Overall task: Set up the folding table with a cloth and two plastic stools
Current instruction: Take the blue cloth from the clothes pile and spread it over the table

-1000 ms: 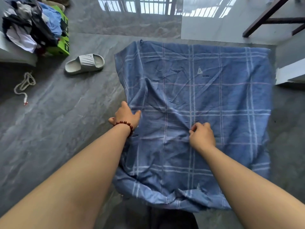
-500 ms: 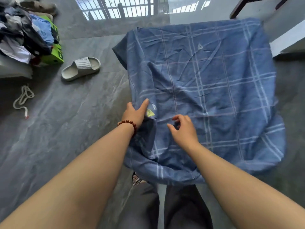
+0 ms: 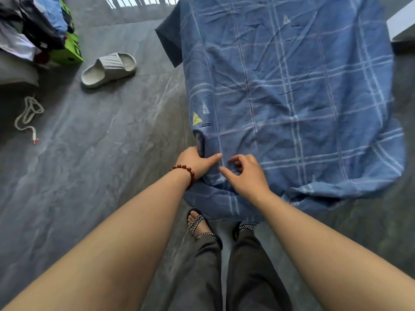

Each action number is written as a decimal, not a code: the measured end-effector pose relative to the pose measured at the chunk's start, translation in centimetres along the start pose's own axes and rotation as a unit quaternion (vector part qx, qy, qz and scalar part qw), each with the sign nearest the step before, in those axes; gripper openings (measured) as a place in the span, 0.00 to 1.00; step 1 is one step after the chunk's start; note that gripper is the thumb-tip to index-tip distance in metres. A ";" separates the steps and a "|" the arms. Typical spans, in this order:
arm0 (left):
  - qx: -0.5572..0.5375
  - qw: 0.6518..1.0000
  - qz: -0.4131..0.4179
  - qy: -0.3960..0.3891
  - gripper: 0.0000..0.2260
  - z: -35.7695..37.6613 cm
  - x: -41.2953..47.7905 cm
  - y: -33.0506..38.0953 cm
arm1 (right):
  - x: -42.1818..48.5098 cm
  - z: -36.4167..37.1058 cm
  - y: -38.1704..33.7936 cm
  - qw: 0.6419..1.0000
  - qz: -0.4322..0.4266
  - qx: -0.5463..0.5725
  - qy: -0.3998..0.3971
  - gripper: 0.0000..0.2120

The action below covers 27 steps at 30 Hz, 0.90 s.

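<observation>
A blue plaid cloth [image 3: 292, 97] lies draped over the table, which it hides completely. Its near edge hangs down in front of my legs. My left hand [image 3: 194, 161] grips the cloth at its near left edge, thumb on top and fingers tucked under the hanging fabric. My right hand [image 3: 247, 176] is just beside it, fingers loosely curled, with fingertips touching the cloth and nothing pinched between thumb and fingers. No stool is in view.
On the dark stone floor to the left lie a grey slipper [image 3: 107, 69] and a white cord [image 3: 28, 113]. A green box [image 3: 69, 52] under a heap of clothes stands at the far left. White furniture [image 3: 402, 25] borders the cloth's far right. My sandalled feet [image 3: 199, 225] stand under the near edge.
My right hand has let go of the fold it pinched and moved left, next to my left hand. My left hand has shifted along the left edge toward me and holds it.
</observation>
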<state>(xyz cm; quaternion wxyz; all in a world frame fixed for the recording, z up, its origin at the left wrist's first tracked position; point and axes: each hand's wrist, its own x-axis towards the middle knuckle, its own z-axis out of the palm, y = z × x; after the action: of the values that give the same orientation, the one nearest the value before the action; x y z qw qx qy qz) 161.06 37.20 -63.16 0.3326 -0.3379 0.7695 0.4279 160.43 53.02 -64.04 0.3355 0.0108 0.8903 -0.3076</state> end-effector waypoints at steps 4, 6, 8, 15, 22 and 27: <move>-0.035 0.998 0.032 0.037 0.20 -0.4 -1.4 -1.4 | -0.7 0.5 -0.2 1.000 -0.003 -0.017 -0.009 0.22; -0.048 0.997 0.039 0.039 0.21 -1.0 -1.9 -2.4 | -0.9 0.8 -0.4 1.000 -0.004 -0.024 -0.009 0.23; -0.053 0.997 0.025 0.044 0.22 -1.7 -2.2 -3.3 | -1.0 1.0 -0.6 0.999 -0.001 -0.031 -0.017 0.23; 0.034 0.992 -0.054 0.111 0.40 -2.4 -2.1 -3.8 | -1.2 0.3 -0.9 0.997 0.007 -0.061 -0.040 0.20; 0.068 0.983 0.060 0.160 0.33 -0.9 -2.2 -1.1 | -1.4 -1.5 0.2 0.997 0.026 -0.059 -0.033 0.20; 0.154 0.974 0.145 0.081 0.26 1.2 -2.4 1.3 | -1.9 -3.3 1.6 0.999 0.038 -0.027 -0.010 0.20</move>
<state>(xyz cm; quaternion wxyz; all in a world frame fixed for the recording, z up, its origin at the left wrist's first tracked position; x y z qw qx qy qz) 161.57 39.34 -61.17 0.2521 -0.2011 0.8913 0.3186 160.36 56.50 -61.85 0.3565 0.0327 0.8937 -0.2706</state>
